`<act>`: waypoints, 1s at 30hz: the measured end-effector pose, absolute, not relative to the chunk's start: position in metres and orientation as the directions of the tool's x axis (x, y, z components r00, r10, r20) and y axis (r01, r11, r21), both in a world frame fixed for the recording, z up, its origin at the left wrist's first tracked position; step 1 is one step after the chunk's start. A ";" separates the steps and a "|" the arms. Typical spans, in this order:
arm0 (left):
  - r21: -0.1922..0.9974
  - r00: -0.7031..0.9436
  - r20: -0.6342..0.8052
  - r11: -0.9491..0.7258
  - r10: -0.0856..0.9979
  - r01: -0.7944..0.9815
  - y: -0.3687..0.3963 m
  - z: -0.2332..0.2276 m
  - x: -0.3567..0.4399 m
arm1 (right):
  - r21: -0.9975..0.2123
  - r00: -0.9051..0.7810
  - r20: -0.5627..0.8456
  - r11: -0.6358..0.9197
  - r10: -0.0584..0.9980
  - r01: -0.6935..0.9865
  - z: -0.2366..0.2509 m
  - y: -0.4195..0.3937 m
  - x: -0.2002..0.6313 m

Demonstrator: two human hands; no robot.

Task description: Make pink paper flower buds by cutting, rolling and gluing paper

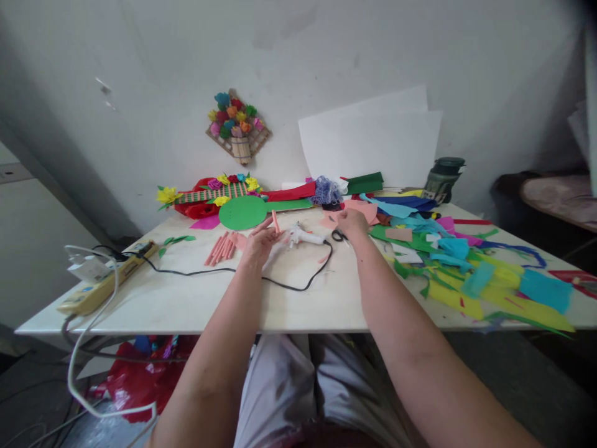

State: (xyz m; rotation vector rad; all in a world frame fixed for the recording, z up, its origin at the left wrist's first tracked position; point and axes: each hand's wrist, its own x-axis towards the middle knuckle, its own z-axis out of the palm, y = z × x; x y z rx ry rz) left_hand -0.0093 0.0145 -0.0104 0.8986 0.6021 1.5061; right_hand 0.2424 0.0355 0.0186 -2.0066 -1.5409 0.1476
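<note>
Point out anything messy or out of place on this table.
Paper scraps in many colours sprawl over the right side, some yellow strips hanging past the front edge. The power strip sits at the left corner, overhanging it. The glue gun lies on its side between the hands.

White glue gun (301, 234), pink paper roll (275, 221), green disc (242, 212).
</note>
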 end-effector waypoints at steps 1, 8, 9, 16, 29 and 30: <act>0.802 0.028 0.193 -0.142 0.981 -0.580 0.015 -0.011 -0.009 | -0.527 0.357 0.262 -0.177 0.897 0.831 0.020 0.035 0.246; 0.793 0.037 0.192 -0.133 0.981 -0.595 0.018 -0.013 -0.009 | -0.432 0.104 0.250 0.015 0.963 0.902 0.017 0.030 0.225; 0.793 0.036 0.190 -0.132 0.981 -0.595 0.018 -0.013 -0.010 | -0.411 0.010 0.250 0.097 0.968 0.906 0.015 0.029 0.218; 0.802 0.034 0.185 -0.131 0.982 -0.583 0.020 -0.014 -0.009 | -0.121 -0.227 0.150 0.246 0.962 0.962 0.000 0.020 0.175; 0.677 0.146 0.193 -0.024 0.970 -0.736 0.008 -0.009 -0.009 | -0.923 0.062 0.256 0.226 0.965 0.311 0.003 0.033 0.199; 0.666 0.150 0.197 -0.020 0.969 -0.745 0.007 -0.009 -0.009 | -0.956 0.008 0.231 0.225 0.973 0.190 0.003 0.032 0.199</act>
